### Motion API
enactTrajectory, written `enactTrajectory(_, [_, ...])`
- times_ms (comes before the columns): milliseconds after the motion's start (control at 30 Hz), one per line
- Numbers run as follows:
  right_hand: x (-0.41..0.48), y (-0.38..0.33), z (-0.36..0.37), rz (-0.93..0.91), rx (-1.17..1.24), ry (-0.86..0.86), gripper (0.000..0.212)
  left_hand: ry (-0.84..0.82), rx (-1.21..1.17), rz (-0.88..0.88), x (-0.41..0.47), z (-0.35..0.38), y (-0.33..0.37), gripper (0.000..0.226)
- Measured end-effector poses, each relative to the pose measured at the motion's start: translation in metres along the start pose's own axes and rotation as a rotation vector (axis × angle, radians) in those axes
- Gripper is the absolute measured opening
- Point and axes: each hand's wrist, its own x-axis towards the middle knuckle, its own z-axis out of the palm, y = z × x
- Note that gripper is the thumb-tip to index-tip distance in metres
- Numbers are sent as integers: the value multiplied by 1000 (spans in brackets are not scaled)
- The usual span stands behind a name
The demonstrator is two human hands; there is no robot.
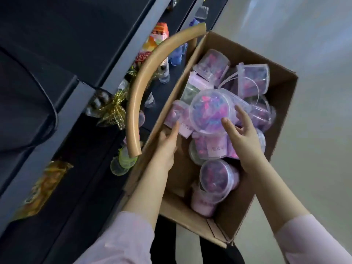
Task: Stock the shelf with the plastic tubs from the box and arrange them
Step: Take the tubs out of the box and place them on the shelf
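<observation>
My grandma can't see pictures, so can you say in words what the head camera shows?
Two hands reach into a cardboard box full of clear plastic tubs of pink and purple bits. The right hand grips the top tub at its lid, and the left hand touches a labelled tub by the box wall. A dark shelf with snacks stands to the left.

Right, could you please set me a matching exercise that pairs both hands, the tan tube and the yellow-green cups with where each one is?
Things:
1. right hand
2. left hand
3. tan tube
4. yellow-green cups

Places:
A. on the dark shelf
B. gripping the round clear tub over the box
C. curving along the box's left side
D. fingertips touching a pink tub by the box's left wall

Pairs: 1-B; 2-D; 3-C; 4-A
</observation>
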Motion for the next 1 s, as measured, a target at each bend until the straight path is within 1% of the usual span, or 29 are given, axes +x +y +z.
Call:
enactTrajectory(100, [1, 4, -5, -30, 42, 4, 49, -58, -64, 39, 7, 8, -1, 65])
enactTrajectory(167, [3, 6, -9, -27, 66, -17, 44, -49, -99, 51, 10, 9, -4, 62])
enactTrajectory(200, [4, 7, -11, -12, 80, -38, 46, -42, -119, 53, 11, 10, -4, 67])
enactTrajectory(267, [8, 7, -16, 20, 103, -69, 55, -42, -151, 48, 12, 13, -4, 85])
enactTrajectory(300, [10, 6, -18, 31, 110, -79, 58, -47, -164, 39, 11, 15, -4, 88])
enactTrajectory(400, [17, 1, -28, 47, 139, -104, 60, -21, -217, 30, 12, 23, -1, 73])
enactTrajectory(467, [20, -4, -37, 86, 201, -96, 61, 49, -215, 47, 7, 25, 2, 69])
enactTrajectory(533, [20, -12, -50, 136, 251, -89, 67, 95, -198, 66, -10, 23, 6, 66])
enactTrajectory(600, [9, -28, -66, 153, 234, -128, 68, 70, -210, 71, -45, 20, 9, 53])
enactTrajectory(667, [-10, -51, -83, 160, 225, -182, 66, 48, -291, 65, -96, 14, 12, 35])
enactTrajectory(700, [-22, -63, -92, 162, 234, -211, 64, 48, -331, 69, -126, 9, 13, 33])
enactTrajectory(733, [-35, -76, -99, 162, 252, -245, 62, 46, -372, 84, -156, 2, 14, 36])
enactTrajectory(767, [-49, -90, -105, 163, 276, -283, 59, 37, -419, 118, -186, -7, 16, 44])
enactTrajectory(833, [-77, -118, -108, 167, 319, -372, 51, -14, -509, 236, -245, -30, 21, 63])
enactTrajectory(900, [-108, -145, -101, 184, 348, -463, 47, -50, -569, 363, -302, -54, 26, 67])
enactTrajectory(967, [-140, -174, -85, 198, 376, -573, 54, -28, -635, 472, -352, -76, 30, 67])
enactTrajectory(1000, [-158, -188, -74, 196, 387, -634, 58, 2, -666, 516, -376, -88, 31, 71])
